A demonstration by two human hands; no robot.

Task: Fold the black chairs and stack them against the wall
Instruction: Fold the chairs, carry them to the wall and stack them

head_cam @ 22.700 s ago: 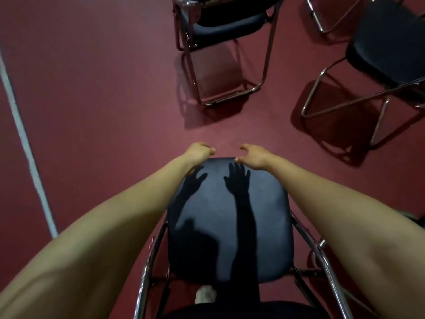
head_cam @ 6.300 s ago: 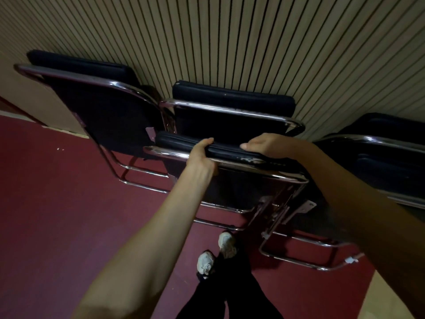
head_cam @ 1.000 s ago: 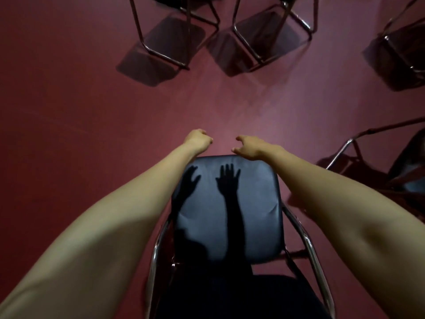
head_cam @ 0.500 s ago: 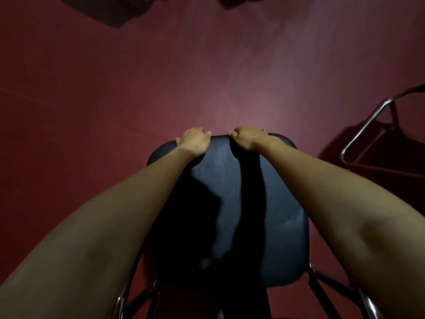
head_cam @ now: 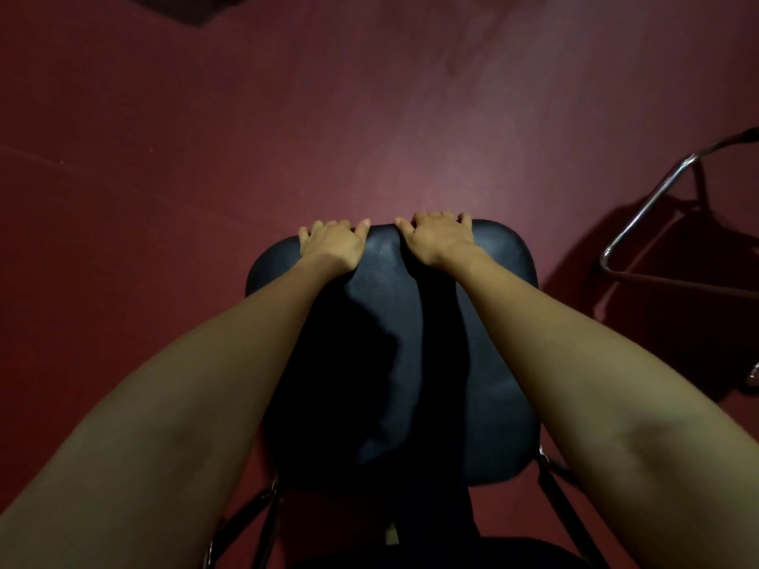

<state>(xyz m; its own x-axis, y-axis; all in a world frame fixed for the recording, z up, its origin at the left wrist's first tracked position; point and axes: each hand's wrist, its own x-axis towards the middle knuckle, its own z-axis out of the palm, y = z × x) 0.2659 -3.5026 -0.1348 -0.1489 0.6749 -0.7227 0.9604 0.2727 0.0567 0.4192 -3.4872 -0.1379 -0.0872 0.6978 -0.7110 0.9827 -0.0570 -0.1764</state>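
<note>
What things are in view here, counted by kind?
Black padded chair with chrome legs, gripped at its far edge: 1
Chrome tube frame of a second chair, at the right edge: 1
Bare hands, the left hand and the right hand: 2
Total: 4

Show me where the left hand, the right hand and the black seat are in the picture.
left hand (head_cam: 330, 246): head view, back of the hand.
right hand (head_cam: 437, 240): head view, back of the hand.
black seat (head_cam: 402, 363): head view, middle of the cushion.
</note>
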